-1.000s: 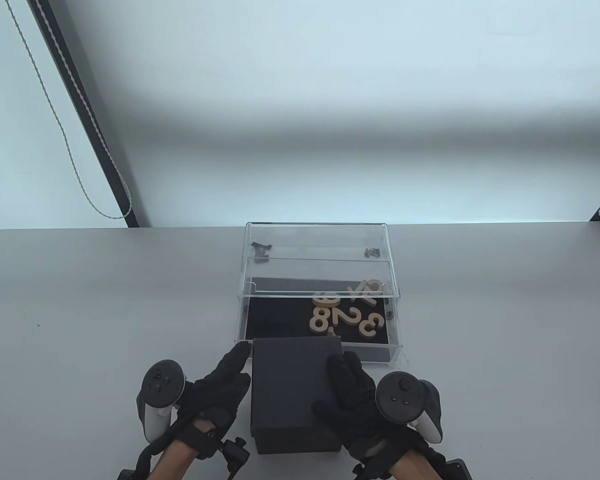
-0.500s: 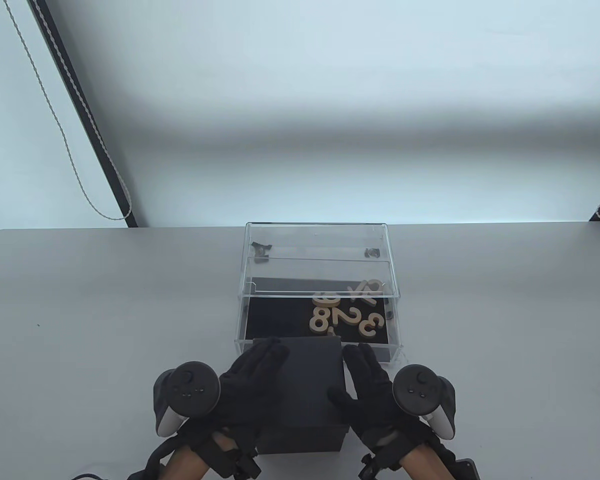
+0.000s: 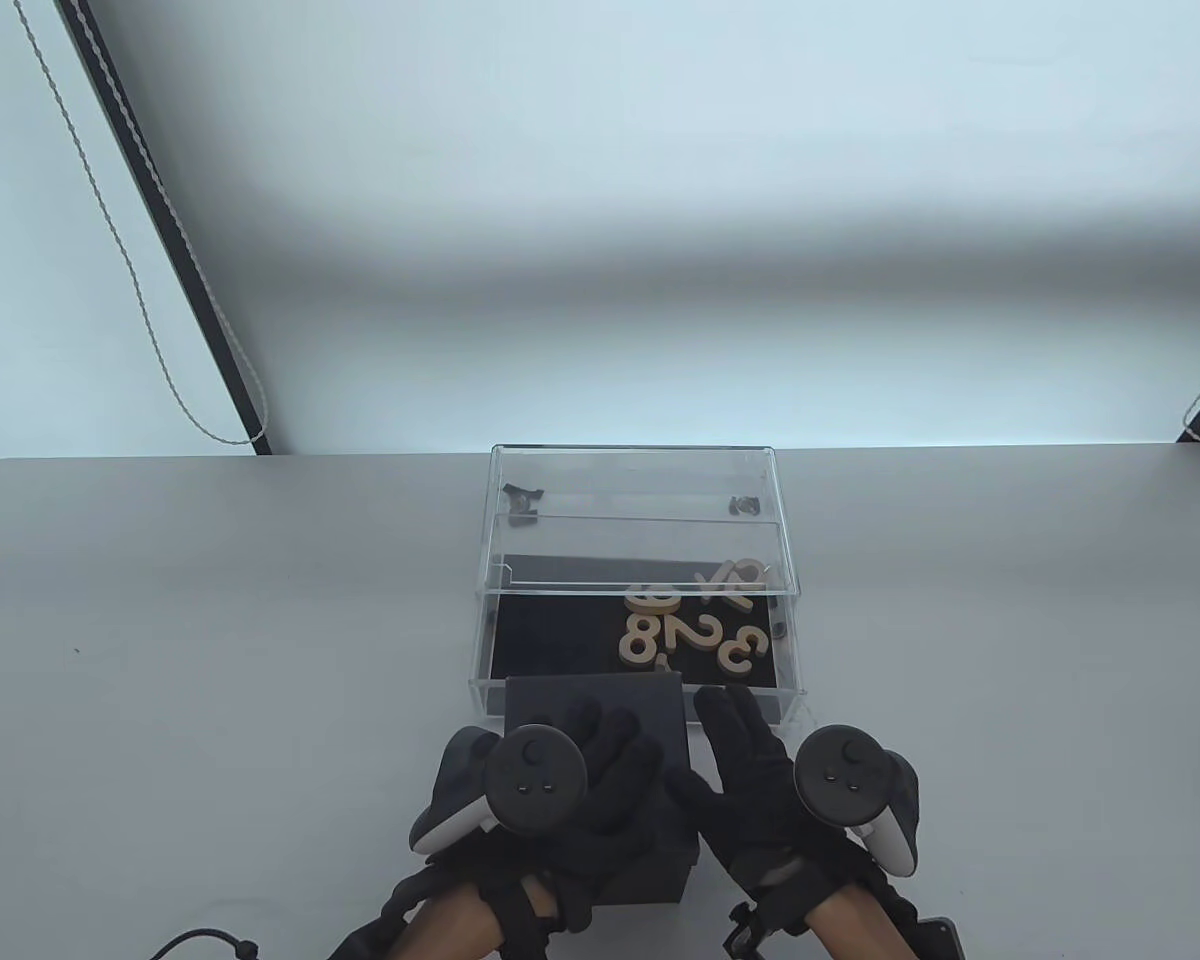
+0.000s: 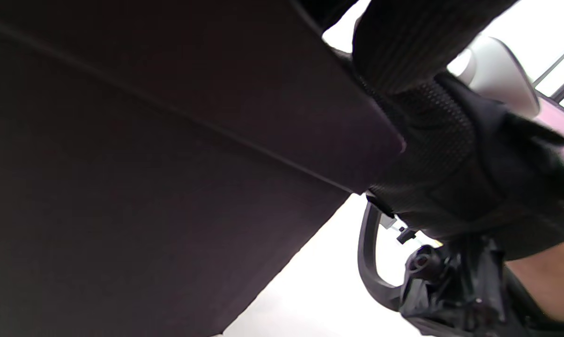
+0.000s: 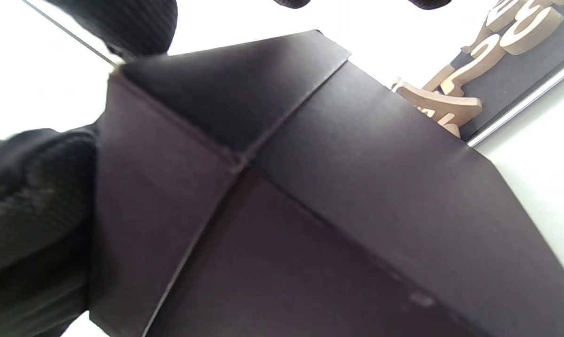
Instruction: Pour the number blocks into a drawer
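Observation:
A black box (image 3: 600,692) stands on the table just in front of the pulled-out clear drawer (image 3: 480,640). Several wooden number blocks (image 3: 695,630) lie on the drawer's black liner, toward its right. My left hand (image 3: 600,745) lies over the top of the box, fingers spread across it. My right hand (image 3: 730,760) is at the box's right side, thumb on top, fingers pointing at the drawer. The box fills the left wrist view (image 4: 146,164), with my right hand (image 4: 464,164) beside it. In the right wrist view the box (image 5: 310,210) is close, with blocks (image 5: 450,103) behind it.
The clear acrylic case (image 3: 630,470) of the drawer stands behind it, near the table's far edge. A black cable (image 3: 200,940) lies at the near left. A pull cord (image 3: 130,270) hangs beyond the table at the left.
My left hand has moved right from the box's left side onto its top. My right hand has shifted a little right along the box's side. The box and blocks have stayed put.

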Tool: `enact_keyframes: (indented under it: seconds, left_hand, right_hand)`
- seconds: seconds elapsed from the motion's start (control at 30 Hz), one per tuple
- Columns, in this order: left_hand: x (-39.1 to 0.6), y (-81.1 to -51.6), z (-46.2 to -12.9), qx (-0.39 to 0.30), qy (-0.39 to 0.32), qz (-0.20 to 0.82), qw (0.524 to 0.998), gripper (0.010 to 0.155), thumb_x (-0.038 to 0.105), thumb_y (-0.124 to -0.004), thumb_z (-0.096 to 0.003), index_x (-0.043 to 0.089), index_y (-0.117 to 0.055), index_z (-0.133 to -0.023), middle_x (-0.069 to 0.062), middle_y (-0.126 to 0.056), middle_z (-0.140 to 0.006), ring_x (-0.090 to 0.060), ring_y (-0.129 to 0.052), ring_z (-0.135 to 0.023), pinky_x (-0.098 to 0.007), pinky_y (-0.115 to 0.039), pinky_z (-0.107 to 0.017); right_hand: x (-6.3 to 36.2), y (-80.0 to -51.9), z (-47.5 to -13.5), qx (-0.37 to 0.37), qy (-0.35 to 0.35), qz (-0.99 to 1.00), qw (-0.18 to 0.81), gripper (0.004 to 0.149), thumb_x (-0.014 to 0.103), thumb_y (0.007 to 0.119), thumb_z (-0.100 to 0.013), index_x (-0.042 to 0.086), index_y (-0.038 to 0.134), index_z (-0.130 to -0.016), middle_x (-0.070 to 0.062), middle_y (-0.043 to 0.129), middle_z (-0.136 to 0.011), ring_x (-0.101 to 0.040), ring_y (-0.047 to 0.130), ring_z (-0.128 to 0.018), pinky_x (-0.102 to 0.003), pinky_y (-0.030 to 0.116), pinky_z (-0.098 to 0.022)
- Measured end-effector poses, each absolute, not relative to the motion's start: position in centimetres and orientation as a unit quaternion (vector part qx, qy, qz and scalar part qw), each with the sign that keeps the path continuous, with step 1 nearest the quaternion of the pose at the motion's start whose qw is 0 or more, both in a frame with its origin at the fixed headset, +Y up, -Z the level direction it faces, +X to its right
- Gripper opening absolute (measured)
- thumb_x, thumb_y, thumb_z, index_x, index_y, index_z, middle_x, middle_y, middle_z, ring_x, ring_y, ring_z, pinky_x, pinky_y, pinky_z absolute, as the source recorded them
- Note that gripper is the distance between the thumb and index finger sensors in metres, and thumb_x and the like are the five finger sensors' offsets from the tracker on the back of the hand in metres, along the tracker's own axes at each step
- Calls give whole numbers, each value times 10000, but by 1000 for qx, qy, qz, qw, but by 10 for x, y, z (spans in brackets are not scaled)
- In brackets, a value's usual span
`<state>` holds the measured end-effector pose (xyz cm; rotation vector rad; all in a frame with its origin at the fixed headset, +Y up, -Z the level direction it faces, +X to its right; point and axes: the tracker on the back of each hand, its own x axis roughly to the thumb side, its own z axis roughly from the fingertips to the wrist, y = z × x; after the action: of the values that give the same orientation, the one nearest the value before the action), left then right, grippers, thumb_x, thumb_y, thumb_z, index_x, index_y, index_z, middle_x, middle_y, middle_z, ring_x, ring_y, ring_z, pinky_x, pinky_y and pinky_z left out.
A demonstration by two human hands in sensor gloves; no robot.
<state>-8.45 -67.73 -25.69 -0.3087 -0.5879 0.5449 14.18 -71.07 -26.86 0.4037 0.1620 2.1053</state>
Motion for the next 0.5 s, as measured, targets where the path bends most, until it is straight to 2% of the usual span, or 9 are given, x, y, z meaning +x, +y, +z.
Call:
enact_keyframes:
  seconds: [0.23,0.5]
  left_hand:
    - [-86,-680,-255,-136,-288,250,914,734,584,-661,-489,254,-416,-1098,1,-190,-1214,-293,-61,-1086,-581,10,-713]
    - [-107,-681,-250,-117,-282,244,921,738,599,-651,-482,261,-421,-1097,1,-211,-1217,-297,-87,-1092,-584,-8,-720]
  right_hand:
    - [142,-711,-269,163,69,861,476,883,619,688,-439,104,281,-1029,-319,186,-1038,-616,341,-931,-730,376,-649]
    - [142,-712,-269,162,73,860,478,882,617,690,-439,102,284,-1028,-320,188,-1037,-617,342,-929,-729,373,-650]
